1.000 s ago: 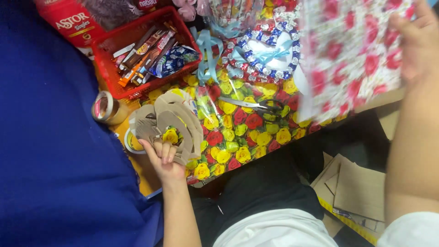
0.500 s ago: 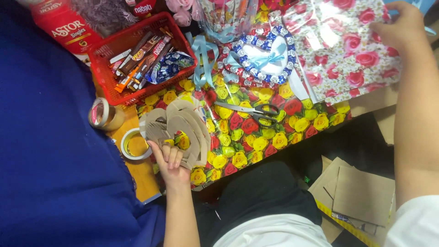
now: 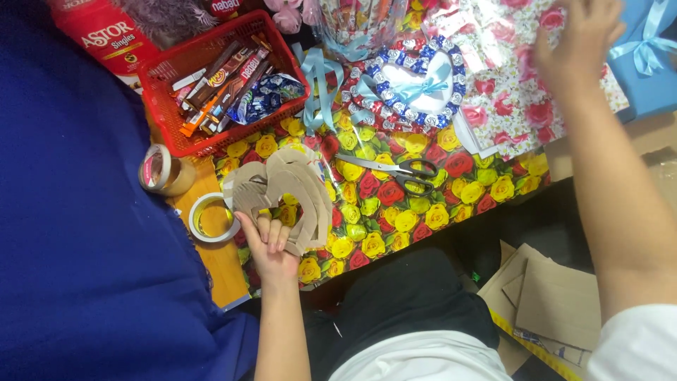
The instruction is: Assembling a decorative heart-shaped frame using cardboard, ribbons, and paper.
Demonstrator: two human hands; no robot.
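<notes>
My left hand (image 3: 271,247) grips the cardboard hearts (image 3: 289,197), just left of the scissors (image 3: 402,171). My right hand (image 3: 575,39) is blurred over the pink paper (image 3: 515,106); its grip is unclear. The fanned hearts could slip apart.

The brown cardboard heart cutouts (image 3: 293,194) are lying fanned in a loose stack on the rose-printed wrapping paper (image 3: 395,212), their lower edge pinched in the left hand (image 3: 271,243). The pink-rose wrapping sheet (image 3: 522,92) is lying flat at the far side, under the blurred right hand (image 3: 575,35).
</notes>
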